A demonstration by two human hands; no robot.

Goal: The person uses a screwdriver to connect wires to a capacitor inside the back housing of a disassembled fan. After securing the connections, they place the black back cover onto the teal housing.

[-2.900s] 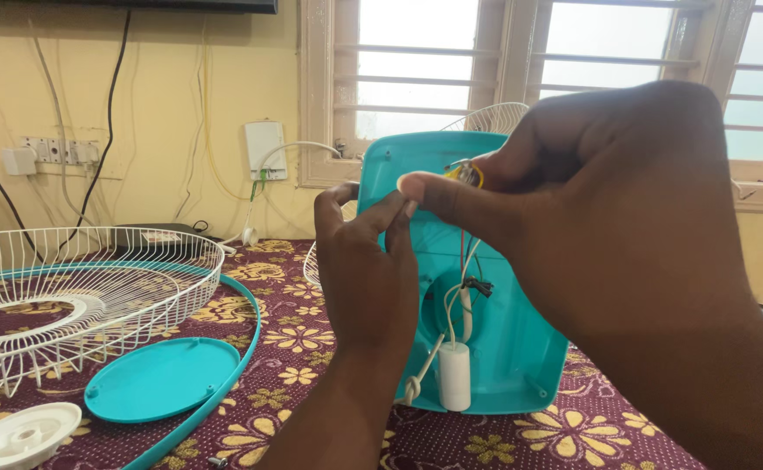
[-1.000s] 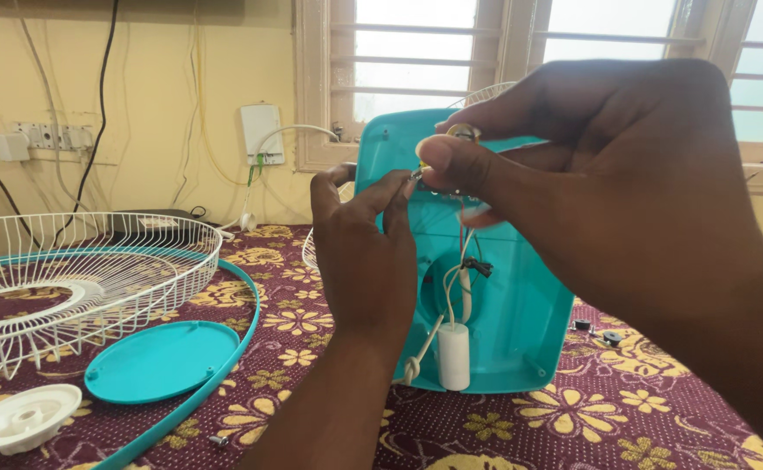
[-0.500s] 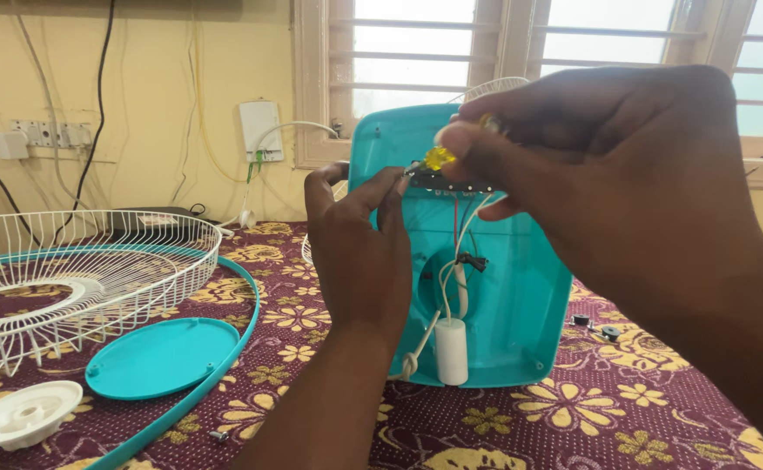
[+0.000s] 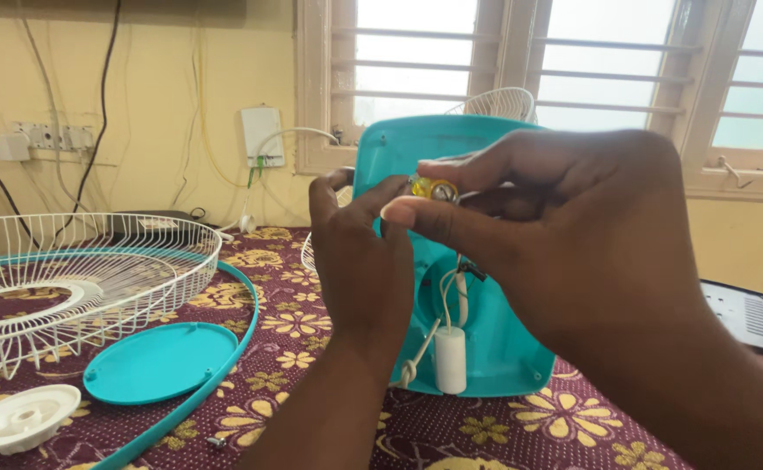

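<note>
Fan cover (image 4: 486, 348), teal, stands upright on the desk (image 4: 520, 435) w/ wires and a white cylinder (image 4: 450, 359) hanging down. Right hand (image 4: 564, 226) pinches a small yellow part (image 4: 434, 188) at the top; left hand (image 4: 364, 261) touches the cover beside it. Best to keep the cover steady & turn slowly.

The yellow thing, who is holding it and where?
The right hand pinches the small yellow part by its end, between thumb and fingers. The left hand steadies the teal fan housing.
</note>
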